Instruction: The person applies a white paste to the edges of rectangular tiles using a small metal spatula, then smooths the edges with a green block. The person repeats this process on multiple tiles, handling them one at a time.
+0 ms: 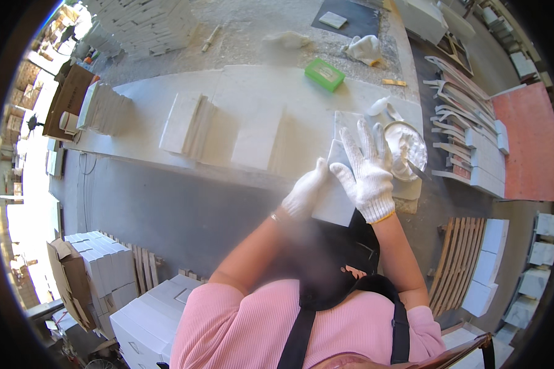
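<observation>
A flat white rectangular tile (334,208) is tilted at the table's near edge, in front of my apron. My left hand (304,192), in a white knit glove, grips its left edge, thumb on top. My right hand (370,175), gloved too, lies over the tile's upper right part with its fingers stretched and spread. Another pale slab (346,125) lies beyond, partly hidden by my right hand. Just right of that hand stands a round tub of white paste (402,142) with a dark-bladed tool (418,171) stuck in it.
White tile stacks (183,128) (256,140) (103,109) stand along the table's left side. Farther back lie a green box (325,75) and a crumpled white glove or cloth (364,49). A slatted pallet (458,263) and a rack of slabs (455,123) are at right, white cartons (151,317) at lower left.
</observation>
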Tool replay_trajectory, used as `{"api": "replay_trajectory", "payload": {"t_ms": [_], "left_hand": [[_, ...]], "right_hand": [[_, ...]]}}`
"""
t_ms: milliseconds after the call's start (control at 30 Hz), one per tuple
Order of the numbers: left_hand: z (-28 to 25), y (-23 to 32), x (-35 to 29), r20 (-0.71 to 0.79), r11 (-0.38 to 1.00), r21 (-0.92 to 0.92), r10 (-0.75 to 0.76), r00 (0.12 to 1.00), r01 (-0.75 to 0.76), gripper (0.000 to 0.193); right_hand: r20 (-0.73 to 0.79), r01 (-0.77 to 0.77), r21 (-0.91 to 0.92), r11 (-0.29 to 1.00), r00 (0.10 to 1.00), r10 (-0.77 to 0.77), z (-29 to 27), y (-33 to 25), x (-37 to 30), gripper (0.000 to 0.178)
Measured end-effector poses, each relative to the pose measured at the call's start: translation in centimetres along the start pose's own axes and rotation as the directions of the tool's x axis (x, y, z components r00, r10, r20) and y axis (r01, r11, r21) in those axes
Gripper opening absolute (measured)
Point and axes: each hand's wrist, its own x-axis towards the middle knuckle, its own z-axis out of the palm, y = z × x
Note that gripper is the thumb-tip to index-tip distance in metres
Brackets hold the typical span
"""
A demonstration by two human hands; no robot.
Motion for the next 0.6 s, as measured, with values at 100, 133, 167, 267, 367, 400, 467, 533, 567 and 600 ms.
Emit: {"api": "replay_trajectory", "payload": {"t_ms": [100,133,167,267,367,400,467,533,567,600], "left_hand": [[1.1,0.0,0.1,-0.024,0.974,-0.221,-0.066,0.998,0.060,0.073],[1.5,-0.1,0.2,-0.023,0.934,-0.349,-0.091,0.996,0.077,0.074],[1.7,-0.3,0.4,0.073,0.899,-0.423,-0.090,0.993,0.113,0.079],[2.3,-1.4,0.7,0.184,0.796,-0.593,0.280,0.942,-0.121,0.083],[1.4,-1.8,1.4,0.418,0.702,-0.703,0.275,0.866,0.116,0.086],[1.1,-1.9,1.5,0.566,0.645,-0.730,0.386,0.729,0.225,0.086],[1.0,-2.2,1.7,0.452,0.702,-0.687,0.212,0.867,0.186,0.090],[1.1,-2.3,1.9,0.531,0.681,-0.692,0.257,0.807,0.239,0.092],[1.2,-2.3,2.1,0.554,0.666,-0.700,0.277,0.785,0.259,0.090],[1.4,-2.2,2.2,0.572,0.647,-0.709,0.294,0.766,0.282,0.088]], "right_hand": [[0.037,0.024,-0.133,0.991,0.999,-0.019,-0.2,0.0,0.4,0.073],[0.074,0.030,-0.112,0.993,0.997,-0.021,-0.2,-0.3,0.1,0.073],[0.107,0.035,-0.088,0.995,0.994,-0.026,-0.3,-0.7,-0.4,0.074],[0.170,0.121,-0.002,0.993,0.978,-0.119,-0.8,-2.0,-2.8,0.073],[0.228,0.218,0.125,0.968,0.943,-0.242,-2.2,-3.0,-5.8,0.063],[0.216,0.264,0.169,0.950,0.930,-0.297,-2.9,-2.9,-6.7,0.058],[0.204,0.285,0.246,0.927,0.919,-0.337,-4.3,-2.0,-8.1,0.049],[0.216,0.228,0.317,0.921,0.928,-0.304,-5.7,-0.6,-9.3,0.040],[0.175,0.181,0.309,0.934,0.954,-0.242,-6.1,0.0,-9.7,0.037],[0.127,0.122,0.321,0.939,0.977,-0.170,-6.4,0.7,-10.1,0.036]]}}
